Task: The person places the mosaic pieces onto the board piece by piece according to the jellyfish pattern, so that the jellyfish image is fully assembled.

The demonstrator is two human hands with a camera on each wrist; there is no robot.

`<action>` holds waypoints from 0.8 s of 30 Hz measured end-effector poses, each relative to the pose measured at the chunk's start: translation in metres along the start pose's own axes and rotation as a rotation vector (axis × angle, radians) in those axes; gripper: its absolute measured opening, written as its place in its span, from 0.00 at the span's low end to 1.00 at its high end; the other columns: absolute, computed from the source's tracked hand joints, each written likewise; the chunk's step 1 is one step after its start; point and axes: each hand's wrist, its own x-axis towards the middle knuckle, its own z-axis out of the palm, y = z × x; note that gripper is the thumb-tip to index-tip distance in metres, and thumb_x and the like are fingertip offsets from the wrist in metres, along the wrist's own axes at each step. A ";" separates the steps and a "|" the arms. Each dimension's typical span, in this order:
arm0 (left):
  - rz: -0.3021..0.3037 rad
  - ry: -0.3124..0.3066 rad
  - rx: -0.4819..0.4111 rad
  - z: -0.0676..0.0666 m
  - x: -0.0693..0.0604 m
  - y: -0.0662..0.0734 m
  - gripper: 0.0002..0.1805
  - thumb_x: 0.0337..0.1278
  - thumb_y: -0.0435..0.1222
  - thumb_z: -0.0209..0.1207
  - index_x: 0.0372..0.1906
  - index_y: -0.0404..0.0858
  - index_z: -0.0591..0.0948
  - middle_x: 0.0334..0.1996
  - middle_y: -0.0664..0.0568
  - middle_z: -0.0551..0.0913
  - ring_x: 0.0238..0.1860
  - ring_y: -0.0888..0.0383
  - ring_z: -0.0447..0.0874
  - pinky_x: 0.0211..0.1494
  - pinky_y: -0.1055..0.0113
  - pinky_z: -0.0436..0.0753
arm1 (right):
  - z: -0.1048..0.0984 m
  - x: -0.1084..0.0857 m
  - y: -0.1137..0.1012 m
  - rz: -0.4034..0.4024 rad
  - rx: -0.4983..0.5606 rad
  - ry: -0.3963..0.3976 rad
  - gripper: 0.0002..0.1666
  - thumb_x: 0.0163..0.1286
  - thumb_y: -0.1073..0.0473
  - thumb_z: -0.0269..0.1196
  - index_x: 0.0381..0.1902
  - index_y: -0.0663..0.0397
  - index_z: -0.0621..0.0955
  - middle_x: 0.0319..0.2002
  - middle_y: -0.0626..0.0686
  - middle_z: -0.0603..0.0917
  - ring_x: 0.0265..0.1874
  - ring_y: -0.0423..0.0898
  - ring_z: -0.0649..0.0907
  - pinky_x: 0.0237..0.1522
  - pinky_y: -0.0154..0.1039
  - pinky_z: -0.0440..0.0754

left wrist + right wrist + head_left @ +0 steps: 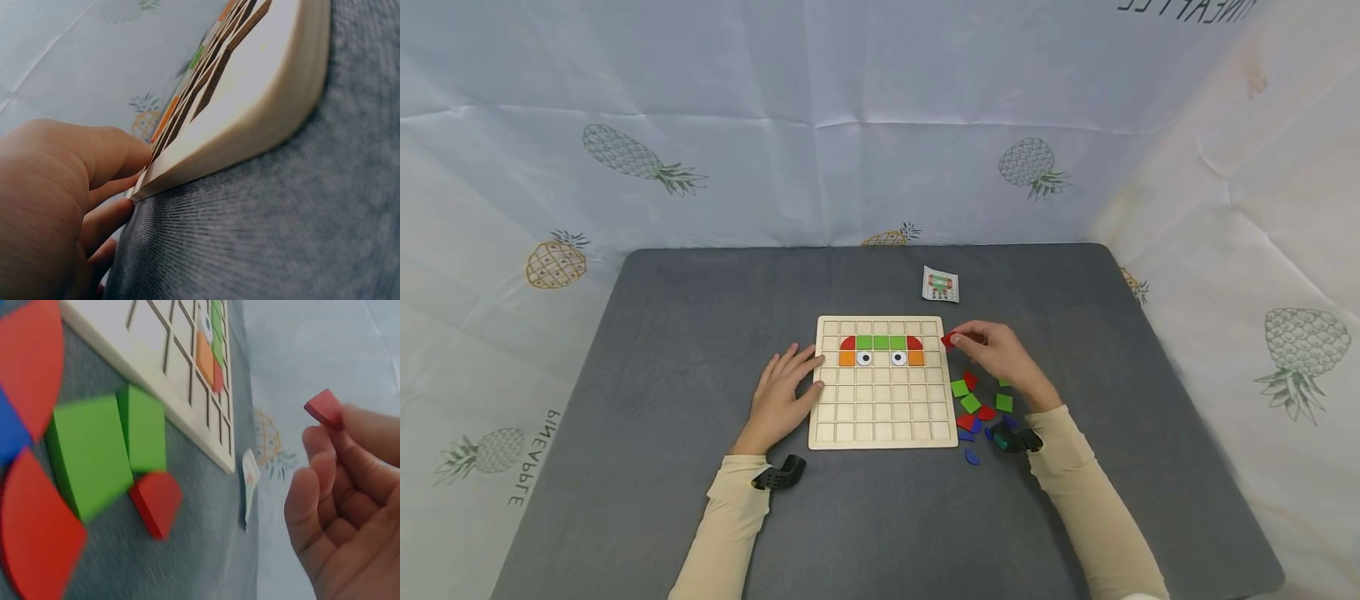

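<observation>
A square wooden grid board (pixel 883 413) lies on the dark grey table. In its upper rows sit red, green and orange pieces and two round eye pieces (pixel 898 358). My left hand (pixel 781 402) rests at the board's left edge with fingers spread, thumb and fingertips touching it; the left wrist view shows the thumb (pixel 119 153) at the rim. Just off the board's upper right edge, my right hand (pixel 1003 357) pinches a red quarter-circle piece (pixel 325 407) between thumb and fingers, raised above the table in the right wrist view.
Right of the board lie loose green squares (pixel 971 403), red quarter-circles (pixel 987 412) and blue pieces (pixel 972 457), some partly hidden by the right wrist's black band (pixel 1017 438). A small printed card (pixel 941 285) lies behind the board. Pineapple-print cloth hangs around the table.
</observation>
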 end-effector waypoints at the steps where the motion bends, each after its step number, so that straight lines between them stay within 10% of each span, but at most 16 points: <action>1: 0.000 0.000 0.000 0.000 0.000 0.000 0.27 0.69 0.42 0.59 0.71 0.45 0.76 0.76 0.50 0.68 0.82 0.48 0.52 0.86 0.51 0.41 | 0.002 0.001 0.000 0.008 -0.002 -0.007 0.17 0.77 0.53 0.60 0.53 0.59 0.84 0.46 0.63 0.86 0.33 0.54 0.81 0.36 0.41 0.83; 9: 0.008 0.004 -0.013 0.000 0.000 -0.001 0.26 0.70 0.42 0.59 0.71 0.46 0.76 0.76 0.50 0.68 0.82 0.49 0.52 0.86 0.51 0.41 | 0.022 0.007 -0.001 0.090 0.016 -0.055 0.13 0.75 0.51 0.62 0.45 0.53 0.86 0.36 0.60 0.84 0.22 0.46 0.69 0.24 0.36 0.68; 24: 0.011 0.009 -0.015 0.000 -0.001 0.001 0.26 0.69 0.41 0.60 0.70 0.44 0.76 0.76 0.49 0.69 0.82 0.47 0.53 0.86 0.50 0.42 | 0.047 0.012 -0.005 0.161 -0.025 -0.172 0.13 0.72 0.49 0.64 0.37 0.52 0.88 0.34 0.50 0.87 0.29 0.45 0.78 0.30 0.35 0.76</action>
